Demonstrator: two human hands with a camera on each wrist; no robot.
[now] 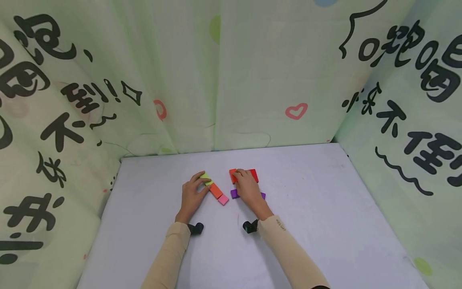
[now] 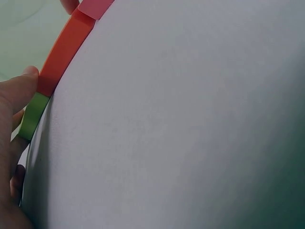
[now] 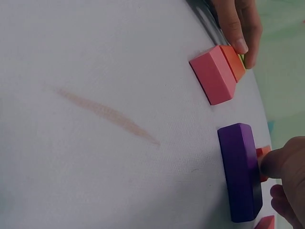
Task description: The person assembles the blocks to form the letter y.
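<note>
Blocks of smooth, matte, solid colour with square edges lie in two groups on the pale grey worktop (image 1: 306, 208), whose fine woven surface carries a faint reddish smear (image 3: 109, 114) in the right wrist view. Largest is the purple block (image 3: 240, 171), a long bar lying flat under the heel of the right hand (image 1: 247, 188), with one of that hand's fingertips touching its far side. Just beyond it, under the same hand's fingers, lies the red block (image 1: 252, 174), a flat bar with its long axis running across the worktop; the fingers are bent down onto it, though whether they grip it cannot be told. At the left hand (image 1: 193, 196) three smaller pieces sit end to end and touching, their shared long axis slanting from that hand's fingertips back toward the gap between the two hands: the orange block (image 1: 215, 190) in the middle, the pink block (image 1: 223, 199) at the near end, and the yellow-green block (image 1: 205, 178) at the far end. Left fingers and thumb pinch the yellow-green block. The two hands lie near one another but apart.
</note>
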